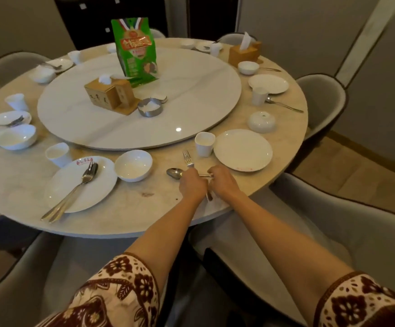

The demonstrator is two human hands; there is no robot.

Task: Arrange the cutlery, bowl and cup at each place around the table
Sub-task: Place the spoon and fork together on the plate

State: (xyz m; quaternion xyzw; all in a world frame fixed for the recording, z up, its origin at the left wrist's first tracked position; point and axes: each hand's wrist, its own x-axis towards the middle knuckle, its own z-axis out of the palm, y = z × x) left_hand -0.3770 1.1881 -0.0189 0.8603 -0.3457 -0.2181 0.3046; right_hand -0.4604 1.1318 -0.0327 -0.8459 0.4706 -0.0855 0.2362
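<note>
The left hand [193,185] is curling its fingers shut around the handle of a silver metal fork [187,159], whose tines are pointing away toward the white round turntable [191,90]. The right hand [222,182] is lying close beside it with fingers bent, pinching the thin handle of a silver metal spoon [174,173], whose bowl is lying on the table to the left of both hands. Both hands are working near the edge of a round beige marble table [121,213], ringed by grey padded chairs [321,100] in a grey-walled room. Just right of the hands a plain white round plate [242,149] is sitting bare, with a white paper cup [204,143] touching its left rim. A white ceramic bowl [133,165] is standing left of the spoon, looking clean inside, and a second white bowl [262,122] is lying upside down beyond the plate.
</note>
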